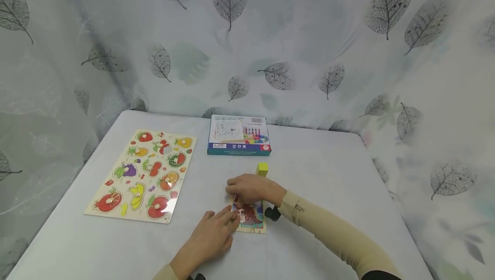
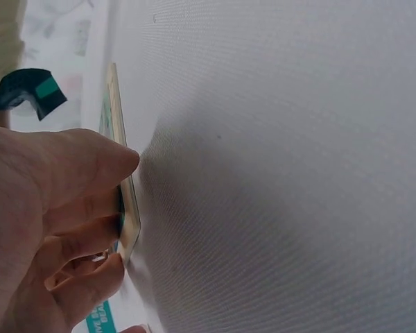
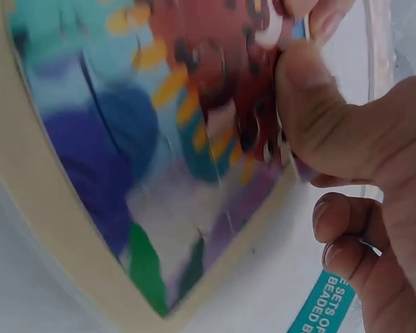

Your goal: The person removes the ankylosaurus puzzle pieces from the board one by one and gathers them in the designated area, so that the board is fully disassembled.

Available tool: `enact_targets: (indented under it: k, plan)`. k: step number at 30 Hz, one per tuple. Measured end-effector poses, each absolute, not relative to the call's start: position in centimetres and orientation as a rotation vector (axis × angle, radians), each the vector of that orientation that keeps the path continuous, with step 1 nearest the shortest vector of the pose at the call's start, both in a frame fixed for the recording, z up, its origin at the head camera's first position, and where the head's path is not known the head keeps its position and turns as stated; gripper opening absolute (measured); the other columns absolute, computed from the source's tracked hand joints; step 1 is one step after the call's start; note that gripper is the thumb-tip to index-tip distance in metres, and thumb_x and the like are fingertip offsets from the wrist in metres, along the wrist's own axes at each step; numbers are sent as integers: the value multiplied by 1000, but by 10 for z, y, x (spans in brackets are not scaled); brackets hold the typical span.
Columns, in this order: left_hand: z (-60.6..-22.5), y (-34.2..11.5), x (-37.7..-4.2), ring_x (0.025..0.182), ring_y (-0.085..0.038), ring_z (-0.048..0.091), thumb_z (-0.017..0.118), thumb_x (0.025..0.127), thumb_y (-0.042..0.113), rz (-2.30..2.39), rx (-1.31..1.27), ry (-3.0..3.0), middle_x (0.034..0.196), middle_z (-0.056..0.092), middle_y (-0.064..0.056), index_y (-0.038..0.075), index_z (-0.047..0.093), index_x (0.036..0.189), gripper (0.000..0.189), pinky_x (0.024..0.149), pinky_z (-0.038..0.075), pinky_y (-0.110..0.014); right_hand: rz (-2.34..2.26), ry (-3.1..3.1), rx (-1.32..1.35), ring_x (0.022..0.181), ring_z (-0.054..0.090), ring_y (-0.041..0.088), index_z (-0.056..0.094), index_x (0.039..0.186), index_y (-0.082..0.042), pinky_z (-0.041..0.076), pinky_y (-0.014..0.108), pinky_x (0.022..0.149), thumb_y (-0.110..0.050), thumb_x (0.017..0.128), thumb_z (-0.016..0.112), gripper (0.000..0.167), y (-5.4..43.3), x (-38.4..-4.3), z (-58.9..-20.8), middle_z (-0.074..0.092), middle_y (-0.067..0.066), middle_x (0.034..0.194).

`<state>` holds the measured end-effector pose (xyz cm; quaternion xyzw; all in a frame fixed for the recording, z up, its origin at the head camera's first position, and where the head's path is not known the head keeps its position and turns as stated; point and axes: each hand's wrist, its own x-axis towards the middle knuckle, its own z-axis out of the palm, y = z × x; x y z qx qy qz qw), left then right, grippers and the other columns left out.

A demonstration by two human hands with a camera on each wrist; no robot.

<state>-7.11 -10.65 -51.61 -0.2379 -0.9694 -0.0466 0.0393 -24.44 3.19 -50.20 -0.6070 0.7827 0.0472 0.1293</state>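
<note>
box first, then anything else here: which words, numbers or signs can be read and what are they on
"FIVE SETS OF": side of the bead box; the line's last word is blurred, perhaps "COLUMN".
"BEADED B": same side, line below; the rest is blurred.
Top face of that box: title blurred, other print and small signs too small to read.
Right beige sleeve: dark lettering near the wrist, too blurred to read.

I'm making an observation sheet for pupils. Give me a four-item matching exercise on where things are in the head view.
1. Fruit board
2. Flat box
3. Yellow-green block
4. Small puzzle

A. Between the box and the right hand
B. Partly covered by the left hand and right hand
C. Near the table's back edge
D. On the table's left side

Pairs: 1-D, 2-C, 3-A, 4-B
</note>
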Motion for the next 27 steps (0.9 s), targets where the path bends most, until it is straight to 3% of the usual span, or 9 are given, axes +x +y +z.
enact_targets:
  k: [5, 10, 17, 23, 27]
  plan:
    - [-518, -106, -71, 135, -21, 57, 72, 85, 28, -148, -733, -2963, 129, 66, 3, 18, 69, 127, 43, 88, 54, -46, -7, 2282, -1629, 82, 55, 3, 63, 105, -23, 50, 14, 79, -23, 90, 75, 19, 38, -240, -505, 61, -11, 96]
    - [-520, -105, -71, 136, -22, 56, 72, 86, 28, -171, -733, -2977, 131, 65, 1, 17, 68, 129, 44, 90, 54, -47, -123, 2277, -1693, 82, 56, 3, 69, 105, -20, 52, 13, 80, -23, 88, 77, 19, 45, -239, -504, 64, -7, 96]
    - [-522, -103, -74, 137, -22, 55, 72, 87, 29, -192, -737, -2973, 135, 64, 1, 17, 68, 130, 44, 91, 54, -48, -369, 2234, -1798, 80, 54, 5, 77, 104, -15, 51, 14, 80, -15, 93, 71, 13, 61, -243, -495, 67, -3, 91]
    - [-518, -103, -75, 137, -23, 55, 71, 87, 28, -188, -713, -2995, 138, 64, 1, 17, 68, 130, 44, 94, 53, -49, -524, 2329, -1592, 83, 57, 7, 73, 108, -10, 54, 21, 80, -17, 95, 69, 16, 89, -244, -481, 69, -1, 95]
    - [-516, -107, -73, 137, -23, 55, 70, 87, 27, -196, -685, -3014, 138, 64, 0, 17, 68, 130, 44, 95, 52, -48, -557, 2429, -1391, 80, 53, 7, 68, 100, -12, 49, 21, 72, -20, 93, 71, 11, 110, -250, -477, 66, -3, 90]
